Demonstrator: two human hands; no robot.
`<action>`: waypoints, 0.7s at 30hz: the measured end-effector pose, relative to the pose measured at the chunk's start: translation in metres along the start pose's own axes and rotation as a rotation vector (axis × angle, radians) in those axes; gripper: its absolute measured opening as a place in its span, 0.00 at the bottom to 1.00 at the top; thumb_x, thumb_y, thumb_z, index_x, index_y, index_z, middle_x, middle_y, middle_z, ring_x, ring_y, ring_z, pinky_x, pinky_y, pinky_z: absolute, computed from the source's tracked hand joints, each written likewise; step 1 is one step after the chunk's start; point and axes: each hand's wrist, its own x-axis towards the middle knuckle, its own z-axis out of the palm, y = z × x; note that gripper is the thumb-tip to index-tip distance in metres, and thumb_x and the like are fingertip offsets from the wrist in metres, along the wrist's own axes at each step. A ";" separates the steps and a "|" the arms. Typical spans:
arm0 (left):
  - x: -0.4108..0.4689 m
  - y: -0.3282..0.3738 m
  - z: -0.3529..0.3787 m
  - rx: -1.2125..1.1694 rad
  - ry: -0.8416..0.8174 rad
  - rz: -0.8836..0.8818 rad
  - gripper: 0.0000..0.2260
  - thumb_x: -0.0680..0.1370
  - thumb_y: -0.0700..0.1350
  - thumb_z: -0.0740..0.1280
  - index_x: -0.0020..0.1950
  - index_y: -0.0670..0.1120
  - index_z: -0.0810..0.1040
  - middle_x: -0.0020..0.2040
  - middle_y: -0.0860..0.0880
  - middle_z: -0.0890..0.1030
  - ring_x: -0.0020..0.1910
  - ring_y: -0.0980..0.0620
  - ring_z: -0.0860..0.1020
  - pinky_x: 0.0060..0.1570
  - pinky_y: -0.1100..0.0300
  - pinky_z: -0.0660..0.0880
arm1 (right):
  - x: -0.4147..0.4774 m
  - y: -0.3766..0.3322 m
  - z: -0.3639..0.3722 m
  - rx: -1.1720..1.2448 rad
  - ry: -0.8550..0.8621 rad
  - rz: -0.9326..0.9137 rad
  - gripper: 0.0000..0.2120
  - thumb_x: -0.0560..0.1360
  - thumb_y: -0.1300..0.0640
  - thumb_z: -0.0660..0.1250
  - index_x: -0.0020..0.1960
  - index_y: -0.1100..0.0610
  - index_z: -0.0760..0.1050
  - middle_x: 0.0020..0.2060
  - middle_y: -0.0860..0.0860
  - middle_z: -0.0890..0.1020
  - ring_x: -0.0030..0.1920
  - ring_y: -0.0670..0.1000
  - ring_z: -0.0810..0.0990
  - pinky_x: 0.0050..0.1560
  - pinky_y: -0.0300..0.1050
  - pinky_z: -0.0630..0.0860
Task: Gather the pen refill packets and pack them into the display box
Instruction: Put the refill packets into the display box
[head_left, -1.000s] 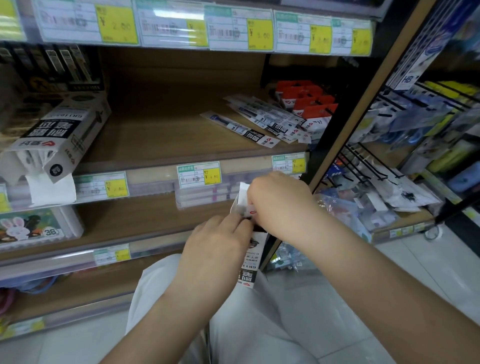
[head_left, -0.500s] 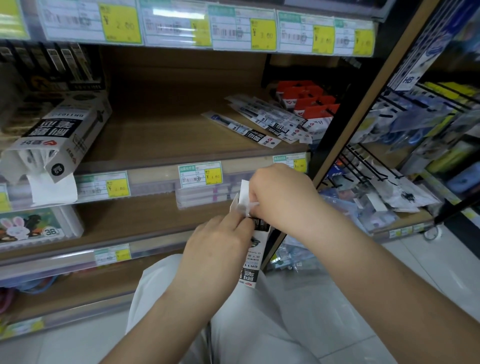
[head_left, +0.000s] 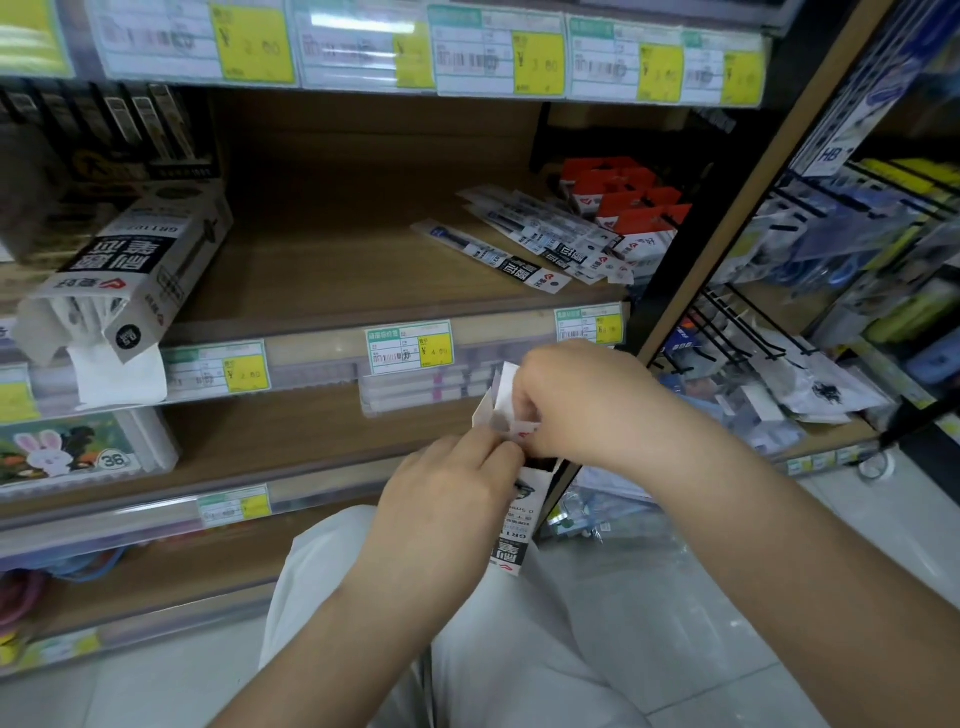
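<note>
we hold the display box (head_left: 515, 538) upright over our lap, in front of the lower shelf edge. our left hand (head_left: 447, 499) grips its upper part from the near side, fingers curled against the card. our right hand (head_left: 584, 408) is closed at the box's mouth, pinching the card there beside the raised white flap (head_left: 503, 387). whether a packet header is also under those fingers, we cannot tell.

to do this step well, we judge the left hand should steady the box and hold the mouth square. the right hand should fold the flap well back, so packets can slide in lengthwise, headers all one way, without catching the thin card.

what is inside the held box is hidden by our hands. the loose refill packets (head_left: 524, 244) lie fanned on the right of the middle shelf (head_left: 337, 260), well apart from the box and just in front of some red-topped packs (head_left: 628, 200). a second box (head_left: 132, 270) lies on its side at the shelf's left, mouth toward us, with white card ends showing inside.
</note>
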 end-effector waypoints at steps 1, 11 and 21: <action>0.001 0.000 0.000 0.007 0.002 0.009 0.08 0.65 0.40 0.72 0.42 0.46 0.78 0.41 0.49 0.79 0.32 0.45 0.76 0.27 0.57 0.72 | -0.001 0.000 -0.002 -0.054 0.009 0.020 0.06 0.72 0.57 0.69 0.41 0.54 0.72 0.37 0.49 0.71 0.45 0.53 0.71 0.40 0.44 0.68; 0.006 0.002 0.007 0.036 -0.011 0.030 0.15 0.58 0.38 0.79 0.40 0.46 0.78 0.40 0.46 0.80 0.29 0.46 0.74 0.29 0.60 0.62 | -0.002 -0.015 0.006 -0.153 -0.005 0.079 0.15 0.76 0.61 0.59 0.62 0.58 0.72 0.60 0.54 0.73 0.64 0.56 0.66 0.51 0.48 0.67; 0.014 0.001 0.002 0.003 -0.001 0.033 0.20 0.53 0.42 0.81 0.40 0.45 0.78 0.39 0.48 0.79 0.28 0.45 0.76 0.22 0.60 0.67 | -0.002 -0.010 0.010 -0.100 0.038 0.081 0.04 0.73 0.65 0.63 0.47 0.60 0.73 0.46 0.54 0.70 0.52 0.58 0.74 0.40 0.45 0.65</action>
